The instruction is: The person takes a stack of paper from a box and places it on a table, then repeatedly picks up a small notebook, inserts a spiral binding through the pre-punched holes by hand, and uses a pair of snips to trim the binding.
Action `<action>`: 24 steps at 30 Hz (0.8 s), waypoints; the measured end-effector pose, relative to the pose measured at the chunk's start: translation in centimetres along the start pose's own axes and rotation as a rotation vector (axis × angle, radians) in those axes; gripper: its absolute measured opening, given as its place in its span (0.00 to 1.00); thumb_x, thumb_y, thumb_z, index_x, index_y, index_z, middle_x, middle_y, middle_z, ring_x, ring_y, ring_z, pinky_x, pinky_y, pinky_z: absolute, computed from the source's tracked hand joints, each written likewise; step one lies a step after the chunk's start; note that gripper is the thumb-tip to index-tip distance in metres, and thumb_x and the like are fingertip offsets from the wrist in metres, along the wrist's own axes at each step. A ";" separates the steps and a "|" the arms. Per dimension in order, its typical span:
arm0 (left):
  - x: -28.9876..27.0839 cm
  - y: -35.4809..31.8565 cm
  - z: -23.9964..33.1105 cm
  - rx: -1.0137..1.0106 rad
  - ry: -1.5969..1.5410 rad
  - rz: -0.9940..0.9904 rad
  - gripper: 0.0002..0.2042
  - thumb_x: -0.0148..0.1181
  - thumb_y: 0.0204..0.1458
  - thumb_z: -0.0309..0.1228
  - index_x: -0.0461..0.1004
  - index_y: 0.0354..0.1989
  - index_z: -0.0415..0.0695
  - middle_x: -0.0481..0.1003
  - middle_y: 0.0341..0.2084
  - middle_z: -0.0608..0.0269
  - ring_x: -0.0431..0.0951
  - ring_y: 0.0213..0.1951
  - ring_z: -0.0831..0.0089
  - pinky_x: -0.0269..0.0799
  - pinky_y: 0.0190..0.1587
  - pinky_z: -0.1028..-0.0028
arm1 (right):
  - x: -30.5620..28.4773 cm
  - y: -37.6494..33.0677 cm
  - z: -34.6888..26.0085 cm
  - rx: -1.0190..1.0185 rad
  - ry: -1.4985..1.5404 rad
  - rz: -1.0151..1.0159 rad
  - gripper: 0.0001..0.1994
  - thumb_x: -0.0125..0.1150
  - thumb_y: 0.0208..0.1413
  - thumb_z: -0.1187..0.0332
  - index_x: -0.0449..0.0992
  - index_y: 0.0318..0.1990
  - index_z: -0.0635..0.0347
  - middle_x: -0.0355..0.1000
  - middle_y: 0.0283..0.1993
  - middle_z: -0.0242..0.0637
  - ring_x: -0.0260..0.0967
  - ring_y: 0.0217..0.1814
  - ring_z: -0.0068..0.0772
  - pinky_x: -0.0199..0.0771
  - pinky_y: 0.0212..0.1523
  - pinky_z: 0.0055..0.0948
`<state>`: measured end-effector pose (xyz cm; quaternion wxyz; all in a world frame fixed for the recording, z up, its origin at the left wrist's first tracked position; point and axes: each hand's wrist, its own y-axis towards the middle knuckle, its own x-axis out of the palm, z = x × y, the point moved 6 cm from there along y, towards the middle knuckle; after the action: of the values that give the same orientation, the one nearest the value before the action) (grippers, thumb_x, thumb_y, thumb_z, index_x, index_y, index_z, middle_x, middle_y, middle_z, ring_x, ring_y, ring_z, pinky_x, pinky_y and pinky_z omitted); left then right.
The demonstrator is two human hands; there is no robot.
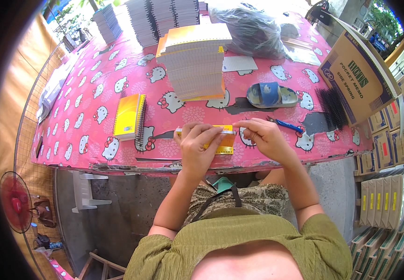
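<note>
My left hand (196,143) is closed around a small yellow memo notebook (225,150) near the table's front edge, with thumb and fingers across its upper edge. A row of punched holes shows along the notebook's lower edge. My right hand (268,139) is beside the notebook's right end, fingers curled and thumb and forefinger pinched together. Whatever is between those fingertips is too small to make out. Left of my hands lies a short pile of yellow notebooks (128,116) with black spiral binding. Blue-handled pliers (287,125) lie to the right of my right hand.
A tall stack of notebooks (193,74) stands ahead on the pink patterned tablecloth (90,135). A blue slipper (273,95), black spiral coils (331,108) and a cardboard box (358,70) occupy the right side. Farther back are a plastic-wrapped bundle (248,30) and spiral-bound stacks (162,21).
</note>
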<state>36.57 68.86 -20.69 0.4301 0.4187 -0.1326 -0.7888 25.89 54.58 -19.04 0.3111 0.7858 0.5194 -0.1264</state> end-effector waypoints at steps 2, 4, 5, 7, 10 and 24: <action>-0.2 0.2 0.1 -0.034 -0.012 -0.016 0.10 0.68 0.40 0.32 0.80 0.33 0.50 0.77 0.31 0.70 0.71 0.41 0.69 0.50 0.48 0.61 | 0.5 -0.2 -1.2 -0.016 -0.097 0.105 0.06 0.59 0.50 0.74 0.75 0.37 0.61 0.65 0.29 0.37 0.66 0.29 0.33 0.68 0.30 0.29; -0.3 0.0 0.0 -0.013 -0.006 -0.016 0.11 0.68 0.39 0.31 0.79 0.34 0.50 0.77 0.30 0.70 0.71 0.39 0.70 0.51 0.47 0.62 | 0.8 -0.3 -1.5 -0.032 -0.211 0.115 0.06 0.60 0.50 0.72 0.74 0.36 0.62 0.65 0.31 0.38 0.67 0.29 0.38 0.68 0.29 0.32; -0.3 -0.1 0.0 -0.003 -0.002 -0.015 0.11 0.68 0.38 0.30 0.79 0.34 0.49 0.77 0.30 0.70 0.71 0.39 0.71 0.51 0.47 0.63 | 1.1 -0.4 -1.2 -0.039 -0.277 0.072 0.07 0.60 0.50 0.71 0.73 0.36 0.62 0.66 0.32 0.38 0.68 0.30 0.40 0.69 0.29 0.33; -0.3 -0.2 0.1 -0.009 -0.009 -0.009 0.10 0.68 0.38 0.30 0.78 0.32 0.50 0.77 0.30 0.70 0.71 0.39 0.71 0.51 0.46 0.63 | 1.3 -0.3 -1.5 -0.038 -0.354 0.073 0.07 0.60 0.51 0.69 0.72 0.35 0.61 0.66 0.32 0.39 0.69 0.31 0.44 0.69 0.28 0.35; -0.3 -0.2 0.0 -0.015 -0.011 0.000 0.10 0.68 0.38 0.30 0.78 0.31 0.50 0.77 0.29 0.71 0.71 0.38 0.71 0.51 0.46 0.63 | 1.4 0.2 -2.6 -0.036 -0.381 0.136 0.07 0.60 0.51 0.67 0.71 0.33 0.59 0.66 0.31 0.39 0.69 0.31 0.45 0.69 0.27 0.38; -0.5 0.0 0.8 0.005 -0.023 0.019 0.09 0.69 0.37 0.30 0.78 0.29 0.51 0.77 0.27 0.72 0.72 0.37 0.71 0.53 0.46 0.65 | 2.5 0.5 -3.2 -0.081 -0.466 0.212 0.04 0.59 0.48 0.72 0.73 0.29 0.63 0.68 0.30 0.44 0.68 0.32 0.48 0.68 0.30 0.38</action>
<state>36.13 69.10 -19.95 0.4348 0.4092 -0.1435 -0.7892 27.01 58.24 -17.72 0.4648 0.7725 0.3532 -0.2498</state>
